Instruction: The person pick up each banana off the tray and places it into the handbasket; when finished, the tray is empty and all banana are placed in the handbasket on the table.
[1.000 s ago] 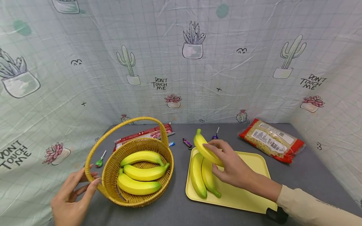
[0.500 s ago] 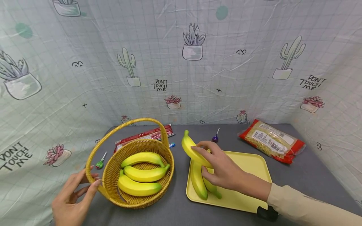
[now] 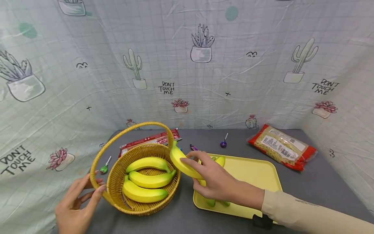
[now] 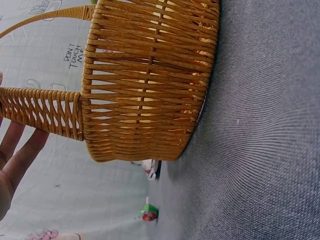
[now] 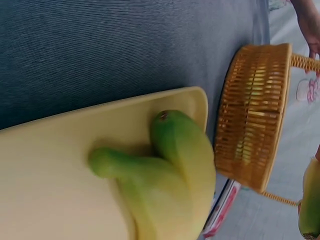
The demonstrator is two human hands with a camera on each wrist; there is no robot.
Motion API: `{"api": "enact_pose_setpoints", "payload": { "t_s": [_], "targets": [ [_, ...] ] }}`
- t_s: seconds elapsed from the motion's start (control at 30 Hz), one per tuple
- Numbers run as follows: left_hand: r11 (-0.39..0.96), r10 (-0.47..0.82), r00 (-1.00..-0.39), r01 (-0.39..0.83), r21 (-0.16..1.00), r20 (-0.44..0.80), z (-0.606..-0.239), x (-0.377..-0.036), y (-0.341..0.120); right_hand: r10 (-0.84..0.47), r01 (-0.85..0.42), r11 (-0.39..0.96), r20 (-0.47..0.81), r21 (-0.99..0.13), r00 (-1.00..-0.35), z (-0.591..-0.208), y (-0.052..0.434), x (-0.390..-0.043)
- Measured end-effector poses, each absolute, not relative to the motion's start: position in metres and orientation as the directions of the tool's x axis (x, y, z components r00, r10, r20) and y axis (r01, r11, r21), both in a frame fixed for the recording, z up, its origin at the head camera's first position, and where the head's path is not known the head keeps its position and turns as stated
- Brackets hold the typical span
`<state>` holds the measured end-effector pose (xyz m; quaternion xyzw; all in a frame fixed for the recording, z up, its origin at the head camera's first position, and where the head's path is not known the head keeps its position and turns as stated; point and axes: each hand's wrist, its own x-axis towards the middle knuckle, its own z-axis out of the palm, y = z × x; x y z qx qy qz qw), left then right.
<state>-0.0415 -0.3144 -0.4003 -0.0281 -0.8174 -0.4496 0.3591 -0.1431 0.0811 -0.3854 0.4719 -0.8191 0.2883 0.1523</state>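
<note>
My right hand [image 3: 214, 177] grips a yellow banana [image 3: 184, 164], its stem end up against the right side of the wicker basket [image 3: 112, 182] in the head view. Three bananas [image 3: 146, 193] lie side by side inside that basket. My left hand [image 3: 77, 203] holds the lower left of the basket's arched handle [image 4: 42, 107] between thumb and fingers. Below my right hand, two more bananas [image 5: 185, 165] rest on the pale yellow tray [image 3: 248, 172]; the hand covers most of them in the head view.
A red-ended bag of pasta [image 3: 281, 146] lies at the back right. Behind the basket is a long red packet [image 3: 140, 141]. A purple lollipop [image 3: 223, 143], a purple wrapped candy [image 3: 193, 147] and a green lollipop [image 3: 104, 168] lie on the grey table. Patterned curtain surrounds it.
My right hand has carried the banana left from over the tray to the basket's right edge. My left hand stays on the handle.
</note>
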Motion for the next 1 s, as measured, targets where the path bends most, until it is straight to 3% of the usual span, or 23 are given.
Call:
{"api": "enact_pose_setpoints", "payload": {
  "t_s": [0.37,0.6,1.0],
  "targets": [
    [0.568,-0.214,-0.700,0.479,0.670,0.682,-0.405,-0.044,-0.320,-0.792,-0.922,0.294,0.477,-0.252,-0.382,-0.375,0.040,-0.151],
    [0.582,-0.244,-0.739,0.407,0.704,0.628,-0.403,-0.039,-0.317,-0.873,-0.954,0.235,0.392,-0.186,-0.291,-0.369,0.008,-0.157],
    [0.569,-0.224,-0.726,0.444,0.692,0.650,-0.404,-0.042,-0.319,-0.931,-0.990,0.130,0.337,-0.050,-0.140,-0.364,-0.031,-0.176]
  ]
}}
